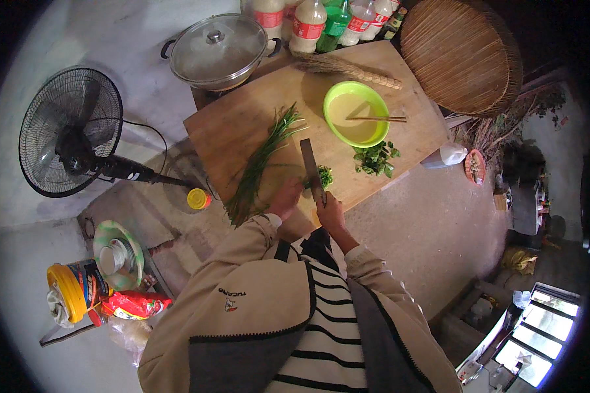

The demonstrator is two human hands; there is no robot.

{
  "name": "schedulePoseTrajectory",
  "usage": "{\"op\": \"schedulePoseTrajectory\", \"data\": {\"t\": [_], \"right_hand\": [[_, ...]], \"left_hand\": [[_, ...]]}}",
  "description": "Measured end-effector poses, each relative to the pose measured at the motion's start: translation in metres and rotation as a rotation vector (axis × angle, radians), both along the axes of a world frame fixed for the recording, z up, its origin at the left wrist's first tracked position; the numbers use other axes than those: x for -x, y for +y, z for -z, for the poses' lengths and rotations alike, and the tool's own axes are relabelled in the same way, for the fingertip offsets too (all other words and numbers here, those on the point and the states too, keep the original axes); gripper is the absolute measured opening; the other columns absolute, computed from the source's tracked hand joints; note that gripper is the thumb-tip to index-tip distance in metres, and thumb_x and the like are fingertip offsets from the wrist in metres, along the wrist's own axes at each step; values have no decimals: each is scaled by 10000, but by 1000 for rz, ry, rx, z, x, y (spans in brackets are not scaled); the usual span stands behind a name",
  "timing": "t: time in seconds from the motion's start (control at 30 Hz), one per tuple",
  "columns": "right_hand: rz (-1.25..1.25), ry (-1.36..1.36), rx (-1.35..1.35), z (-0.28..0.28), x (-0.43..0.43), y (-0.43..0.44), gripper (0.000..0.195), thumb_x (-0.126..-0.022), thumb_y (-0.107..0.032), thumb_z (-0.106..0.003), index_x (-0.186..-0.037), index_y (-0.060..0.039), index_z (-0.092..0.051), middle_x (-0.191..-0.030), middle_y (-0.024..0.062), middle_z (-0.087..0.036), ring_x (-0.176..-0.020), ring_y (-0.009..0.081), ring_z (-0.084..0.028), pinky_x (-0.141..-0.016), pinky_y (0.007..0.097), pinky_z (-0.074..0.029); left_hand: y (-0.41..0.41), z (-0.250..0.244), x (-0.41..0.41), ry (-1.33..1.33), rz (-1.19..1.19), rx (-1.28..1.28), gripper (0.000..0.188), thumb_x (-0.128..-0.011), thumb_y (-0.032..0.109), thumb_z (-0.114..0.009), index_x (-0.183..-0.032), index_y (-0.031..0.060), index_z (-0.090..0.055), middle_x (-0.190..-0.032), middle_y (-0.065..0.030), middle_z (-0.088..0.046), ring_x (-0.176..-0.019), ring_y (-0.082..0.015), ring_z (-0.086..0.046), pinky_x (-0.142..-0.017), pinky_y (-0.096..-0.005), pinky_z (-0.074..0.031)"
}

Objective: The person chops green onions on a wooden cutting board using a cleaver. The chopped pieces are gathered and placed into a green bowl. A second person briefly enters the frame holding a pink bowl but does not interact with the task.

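Observation:
My right hand (330, 210) grips the handle of a kitchen knife (309, 159), its broad blade pointing away from me over the wooden tabletop (361, 184). A small heap of chopped greens (326, 177) lies along the right side of the blade. To the left of the knife, my left hand (286, 199) is blurred by motion, low over the wood. Whether it holds anything is unclear. Close beside it stretches a bundle of long green stalks, like chives (263, 164). Loose leafy greens (376, 158) sit farther right, just below a lime-green bowl of pale batter-like liquid (356, 142).
Chopsticks (378, 119) rest across the bowl. Behind are a straw whisk broom (354, 71), a lidded pan (216, 54) and several filled bottles (309, 24). A large woven basket (457, 54) stands back right. On the left are a black fan (73, 132) and a yellow-lidded container (197, 199).

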State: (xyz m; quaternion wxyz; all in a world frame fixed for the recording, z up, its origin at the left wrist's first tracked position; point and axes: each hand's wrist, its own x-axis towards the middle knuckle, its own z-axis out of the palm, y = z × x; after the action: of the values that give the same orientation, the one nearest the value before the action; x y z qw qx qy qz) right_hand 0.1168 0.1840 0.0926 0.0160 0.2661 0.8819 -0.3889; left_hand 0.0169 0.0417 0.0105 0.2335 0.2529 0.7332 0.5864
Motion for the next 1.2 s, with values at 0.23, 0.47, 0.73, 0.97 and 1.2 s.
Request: {"op": "schedulePoseTrajectory", "data": {"t": [0.23,0.47,0.73,0.97,1.2], "right_hand": [[-52,-43,-85,12,1,0,219,-910,-214,-556,-898,4,-551,-771,283,-626,-781,491,-616,-682,555,-486],[-6,-57,-136,27,9,-8,260,-924,-254,-548,-901,5,-567,-784,285,-631,-775,483,-618,-683,547,-480],[75,85,16,5,2,2,293,-930,-287,-569,-873,0,-576,-761,245,-634,-750,451,-626,-635,511,-477],[-5,26,-44,6,-4,4,213,-902,-220,-573,-888,-7,-562,-737,257,-624,-709,465,-618,-622,524,-479],[-44,-6,-59,7,-1,-1,240,-896,-234,-573,-870,4,-547,-742,266,-626,-742,470,-627,-649,536,-487]], "left_hand": [[-4,-29,-6,60,-26,12,117,-857,122,-518,-894,30,-580,-869,-101,-499,-813,-252,-477,-711,-364,-402],[-7,-17,1,485,48,165,106,-840,82,-546,-918,30,-595,-951,-134,-531,-877,-318,-520,-731,-413,-432],[-5,5,5,604,109,309,150,-840,64,-550,-973,34,-615,-1007,-166,-574,-986,-364,-541,-858,-429,-455],[4,-17,2,301,89,151,136,-839,49,-547,-954,15,-612,-1001,-162,-561,-948,-336,-538,-825,-399,-459],[-1,-7,3,569,22,126,83,-851,99,-539,-854,32,-588,-922,-148,-521,-901,-346,-512,-767,-419,-437]]}}
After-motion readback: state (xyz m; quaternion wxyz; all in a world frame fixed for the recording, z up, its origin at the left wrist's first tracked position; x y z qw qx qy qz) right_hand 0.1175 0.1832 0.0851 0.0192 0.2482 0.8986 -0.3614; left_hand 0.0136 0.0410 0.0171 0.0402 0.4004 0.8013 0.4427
